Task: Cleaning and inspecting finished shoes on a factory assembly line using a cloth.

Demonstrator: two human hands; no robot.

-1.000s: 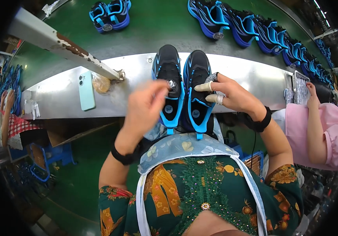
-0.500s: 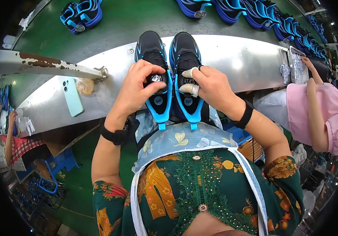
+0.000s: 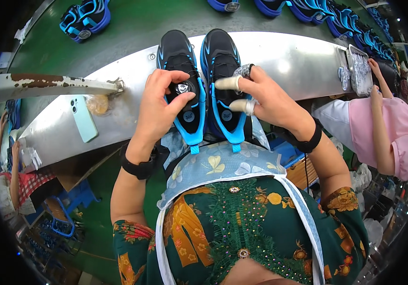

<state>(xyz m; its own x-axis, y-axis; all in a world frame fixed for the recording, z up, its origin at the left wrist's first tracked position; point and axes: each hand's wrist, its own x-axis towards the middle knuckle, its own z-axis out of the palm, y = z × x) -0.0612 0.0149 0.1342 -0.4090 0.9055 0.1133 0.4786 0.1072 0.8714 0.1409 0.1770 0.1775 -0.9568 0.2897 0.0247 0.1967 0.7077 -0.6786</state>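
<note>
Two black sneakers with bright blue trim stand side by side at the bench edge, toes away from me, heels near my apron. My left hand [image 3: 158, 102] curls thumb and forefinger around the round silver-topped dial [image 3: 183, 88] on the tongue of the left sneaker [image 3: 176, 47]. Over the tongue of the right sneaker [image 3: 219, 45], my right hand [image 3: 268, 97] has its thumb and forefinger spread apart. Pale finger cots [image 3: 228, 83] cover those two fingertips. The right sneaker's dial is hidden or hard to make out.
Left on the metal bench [image 3: 280, 57] lie a mint phone [image 3: 85, 118] and a small plastic-wrapped bundle [image 3: 98, 105], near a chipped metal post [image 3: 56, 85]. More sneakers [image 3: 303, 14] line the green surface beyond. A co-worker in pink [image 3: 372, 128] sits right, by a tray [image 3: 360, 71].
My right thumb and forefinger have opened wider and the hand has shifted right. My left hand stays at the left dial. The whole view has shifted slightly.
</note>
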